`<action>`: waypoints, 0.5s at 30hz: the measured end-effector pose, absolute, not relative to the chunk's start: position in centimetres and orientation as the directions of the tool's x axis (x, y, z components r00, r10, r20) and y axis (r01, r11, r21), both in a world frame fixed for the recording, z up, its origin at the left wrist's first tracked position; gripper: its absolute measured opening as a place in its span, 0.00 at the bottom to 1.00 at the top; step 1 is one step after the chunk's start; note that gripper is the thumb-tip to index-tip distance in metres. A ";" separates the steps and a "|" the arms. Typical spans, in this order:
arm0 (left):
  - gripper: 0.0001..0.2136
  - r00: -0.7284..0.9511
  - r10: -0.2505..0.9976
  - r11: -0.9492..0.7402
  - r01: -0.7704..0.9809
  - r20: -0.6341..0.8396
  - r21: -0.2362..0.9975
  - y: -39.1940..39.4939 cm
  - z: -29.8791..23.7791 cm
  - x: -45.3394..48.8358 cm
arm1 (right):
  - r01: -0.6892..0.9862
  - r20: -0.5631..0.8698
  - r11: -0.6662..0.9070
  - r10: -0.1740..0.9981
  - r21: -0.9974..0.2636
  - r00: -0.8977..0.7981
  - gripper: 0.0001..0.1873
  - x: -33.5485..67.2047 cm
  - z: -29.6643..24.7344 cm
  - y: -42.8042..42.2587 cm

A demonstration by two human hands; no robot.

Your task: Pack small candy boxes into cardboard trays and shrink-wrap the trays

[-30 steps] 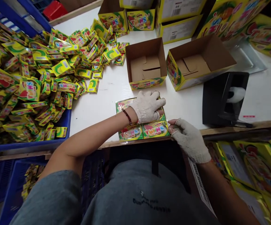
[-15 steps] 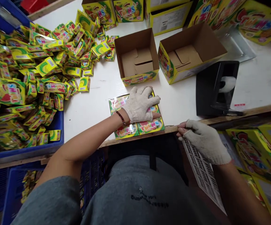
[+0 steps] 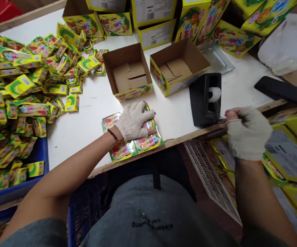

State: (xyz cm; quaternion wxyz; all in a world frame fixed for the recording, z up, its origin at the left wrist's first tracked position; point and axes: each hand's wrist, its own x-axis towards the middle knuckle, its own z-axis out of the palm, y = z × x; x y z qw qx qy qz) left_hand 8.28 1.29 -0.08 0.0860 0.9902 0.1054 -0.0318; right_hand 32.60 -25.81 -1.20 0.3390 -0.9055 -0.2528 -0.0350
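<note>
My left hand, in a white fingerless knit glove, lies flat with spread fingers on a block of TWINS candy packs. The packs sit at the table's front edge under shiny clear film. My right hand, gloved alike, is at the front of a black tape dispenser. Its thumb and fingers are closed together beside the cutting edge, at the end of the clear tape; the grip itself is small and partly hidden. The white tape roll sits in the dispenser.
Two open cartons stand behind the packs. Many small candy boxes are heaped at left, spilling over a blue crate. Stacked yellow cartons line the back. A clear tray lies behind the dispenser; a white perforated crate is below right.
My right hand has moved from the table's front edge rightward and up to the tape dispenser. My left hand stays on the packs. The view has shifted to the right.
</note>
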 end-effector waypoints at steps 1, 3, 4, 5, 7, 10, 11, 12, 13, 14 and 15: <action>0.35 0.974 0.208 -0.963 0.220 -0.087 0.159 1.2 0.1 8.4 | 0.420 0.176 -0.713 0.393 -0.561 0.902 0.10 34.2 -1.1 -26.2; 0.34 0.971 0.218 -0.961 0.231 -0.100 0.151 1.2 0.4 8.5 | 0.323 -0.030 -0.771 0.404 -0.548 0.914 0.10 36.3 -1.3 -26.5; 0.33 0.970 0.220 -0.961 0.234 -0.104 0.149 1.2 0.5 8.5 | 0.286 -0.127 -0.766 0.430 -0.576 0.894 0.10 36.8 -1.5 -26.5; 0.33 0.970 0.219 -0.961 0.233 -0.105 0.148 1.2 0.6 8.5 | 0.253 -0.189 -0.747 0.451 -0.615 0.872 0.10 36.9 -1.7 -26.3; 0.34 0.972 0.213 -0.963 0.226 -0.097 0.149 1.3 0.6 8.5 | 0.213 -0.194 -0.700 0.453 -0.682 0.870 0.08 36.5 -2.0 -26.0; 0.34 0.973 0.212 -0.962 0.224 -0.093 0.156 1.5 0.5 8.5 | 0.263 -0.051 -0.639 0.429 -0.722 0.902 0.06 34.9 -1.9 -26.2; 0.35 0.972 0.214 -0.961 0.228 -0.097 0.159 1.5 0.4 8.5 | 0.290 0.000 -0.617 0.425 -0.732 0.905 0.06 34.3 -1.8 -26.5; 0.35 0.971 0.216 -0.959 0.231 -0.101 0.163 1.6 0.4 8.5 | 0.311 0.039 -0.597 0.423 -0.739 0.905 0.06 33.8 -1.5 -27.0; 0.35 0.971 0.217 -0.958 0.232 -0.104 0.168 1.6 0.4 8.5 | 0.320 0.061 -0.587 0.417 -0.744 0.907 0.06 33.2 -1.3 -27.5; 0.36 0.971 0.216 -0.957 0.232 -0.105 0.173 1.6 0.4 8.5 | 0.315 0.064 -0.590 0.407 -0.744 0.911 0.07 32.7 -1.1 -28.2; 0.36 0.971 0.216 -0.956 0.232 -0.105 0.178 1.6 0.4 8.6 | 0.294 0.045 -0.608 0.391 -0.737 0.919 0.09 32.2 -1.0 -28.8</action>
